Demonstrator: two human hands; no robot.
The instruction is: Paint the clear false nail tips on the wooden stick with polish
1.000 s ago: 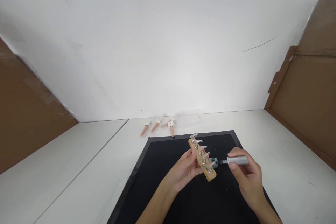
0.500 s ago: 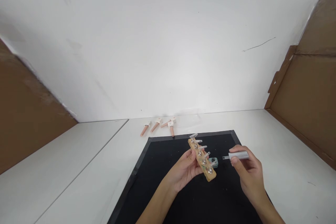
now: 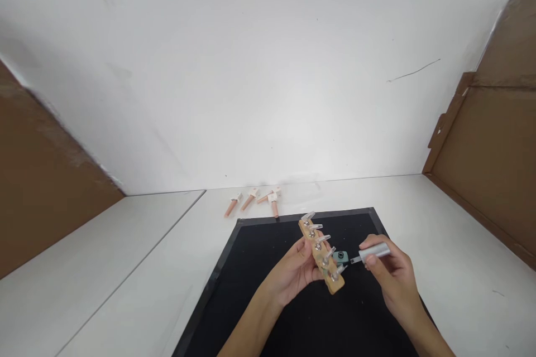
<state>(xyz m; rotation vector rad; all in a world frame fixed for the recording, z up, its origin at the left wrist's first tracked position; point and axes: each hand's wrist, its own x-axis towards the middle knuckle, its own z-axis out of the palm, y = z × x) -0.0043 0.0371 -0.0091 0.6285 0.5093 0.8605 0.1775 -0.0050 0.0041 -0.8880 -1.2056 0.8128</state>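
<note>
In my left hand (image 3: 295, 270) is a tilted wooden strip (image 3: 334, 285), gripped near its middle between thumb and fingers. Along it sits a row of shiny metal balls, each bearing a clear nail tip (image 3: 322, 239) that points up and right. My right hand (image 3: 393, 273) is closed around the silver handle of a nail polish brush (image 3: 374, 252). The brush end points left, a short way from the nearest nail tips. Behind the strip, a small green bottle (image 3: 341, 257) with a dark round opening stands on the black mat, partly hidden by the strip.
Several pinkish-capped pieces with white square ends (image 3: 274, 204) lie beyond the far edge of the black mat (image 3: 259, 245). The mat rests on a white table (image 3: 167, 273). A white wall (image 3: 268, 95) stands behind, with brown cardboard panels (image 3: 494, 150) at both sides.
My right hand has brought the brush left and slightly down, closer to the strip, and its brush end now slants downward. The wooden strip has turned slightly in my left hand.
</note>
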